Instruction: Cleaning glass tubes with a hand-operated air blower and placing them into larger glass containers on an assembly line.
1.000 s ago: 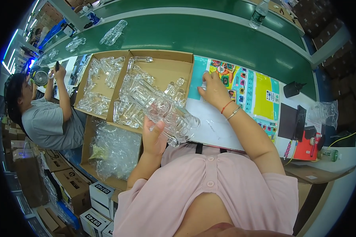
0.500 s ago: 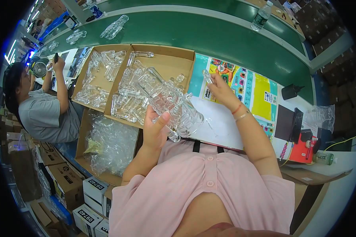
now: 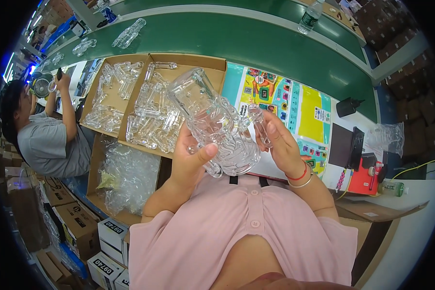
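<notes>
My left hand [image 3: 191,154] grips a large clear glass vessel [image 3: 212,116] with a wide cylinder at its top, a rounded, patterned lower body and side tubes. The vessel is tilted, its wide cylinder toward the upper left. At its right side, my right hand [image 3: 282,142] has its fingers closed round a small clear glass tube [image 3: 258,121]. The tube is up against the vessel; glare and overlapping glass hide whether it sits in a joint. Below left of both hands is a carton of crumpled clear plastic bags [image 3: 133,176].
Two cardboard trays, a left one [image 3: 112,94] and a right one [image 3: 198,60], hold several clear glass pieces. A printed colourful mat [image 3: 311,113] covers the bench. Further right are a black pen holder [image 3: 348,106] and a red notebook [image 3: 362,179]. A co-worker [image 3: 53,140] sits at left.
My right hand has come down and left from over the mat, bringing the small glass tube to the vessel's side. My left hand keeps its hold, and the vessel has turned somewhat.
</notes>
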`<state>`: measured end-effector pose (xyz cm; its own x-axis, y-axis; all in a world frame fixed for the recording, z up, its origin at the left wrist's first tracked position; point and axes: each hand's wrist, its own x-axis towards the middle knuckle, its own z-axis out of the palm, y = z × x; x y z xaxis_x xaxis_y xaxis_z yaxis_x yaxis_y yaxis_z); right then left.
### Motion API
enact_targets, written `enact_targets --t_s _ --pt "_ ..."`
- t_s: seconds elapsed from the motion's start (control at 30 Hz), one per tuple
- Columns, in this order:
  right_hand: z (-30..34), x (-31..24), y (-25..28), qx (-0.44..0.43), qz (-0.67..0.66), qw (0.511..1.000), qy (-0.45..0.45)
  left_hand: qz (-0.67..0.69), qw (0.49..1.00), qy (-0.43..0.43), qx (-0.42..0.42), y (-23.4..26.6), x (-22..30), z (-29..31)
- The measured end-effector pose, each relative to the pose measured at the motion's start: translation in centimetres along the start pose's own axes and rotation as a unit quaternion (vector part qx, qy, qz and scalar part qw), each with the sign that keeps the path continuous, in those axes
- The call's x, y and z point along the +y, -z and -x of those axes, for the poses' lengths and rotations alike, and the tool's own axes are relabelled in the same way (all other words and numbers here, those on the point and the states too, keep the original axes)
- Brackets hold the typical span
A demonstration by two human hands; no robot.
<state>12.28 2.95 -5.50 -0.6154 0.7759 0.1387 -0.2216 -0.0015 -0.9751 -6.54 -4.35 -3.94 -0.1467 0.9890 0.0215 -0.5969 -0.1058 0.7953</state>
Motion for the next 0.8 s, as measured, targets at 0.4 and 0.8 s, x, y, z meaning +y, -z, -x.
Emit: enact_targets --t_s 0.4,0.8 --pt "1.0 -0.5 -0.4 0.054 0.154 0.983 0.09 -0.038 0.999 -0.004 -0.002 -0.6 0.3 0.6" --pt "1.9 -1.2 0.1 0.031 0.269 0.951 0.152 -0.006 0.999 0.033 -0.032 -0.1 0.7 0.7"
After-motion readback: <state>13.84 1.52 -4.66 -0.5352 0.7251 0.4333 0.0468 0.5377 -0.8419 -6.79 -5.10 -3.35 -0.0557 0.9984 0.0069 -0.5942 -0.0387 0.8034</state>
